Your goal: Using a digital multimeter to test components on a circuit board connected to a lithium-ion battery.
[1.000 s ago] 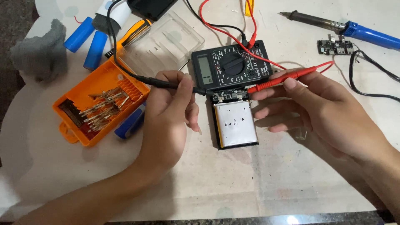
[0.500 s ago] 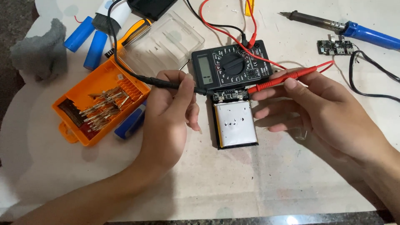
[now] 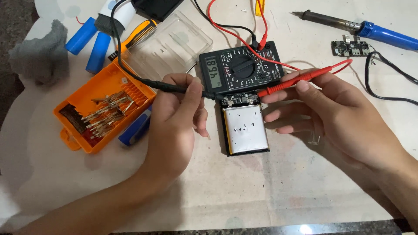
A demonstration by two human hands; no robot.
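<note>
Both probes are down on the small green circuit strip (image 3: 240,99) at the top edge of the flat silver pouch battery (image 3: 245,129), which lies on the pale stained table (image 3: 270,191) just below the black digital multimeter (image 3: 241,67). The left hand (image 3: 176,119) pinches the thin black test probe (image 3: 180,88) between thumb and fingers, tip pressed at the strip's left end. The right hand (image 3: 335,113) grips the slim red test probe (image 3: 289,82) the same way, tip meeting the strip from the right. The meter's grey display is lit with a reading, so contact looks made and the measuring seems well under way; what remains, by my judgement, is only lifting the probes away.

Around them: an open orange plastic bit case (image 3: 102,111) full of brass-coloured bits sits left of the left hand, a blue cylindrical cell (image 3: 136,129) just beside it. Two more blue cells (image 3: 89,41) lie near the far left corner by a crumpled grey cloth (image 3: 41,54). A clear plastic lid (image 3: 167,45) rests behind the case. A blue-handled soldering iron (image 3: 361,29) lies far right, a small dark circuit board (image 3: 350,48) beside it, with a black cable (image 3: 383,82) looping just past the right hand. The red lead (image 3: 226,28) arcs over the meter, crossing nothing the probes need
</note>
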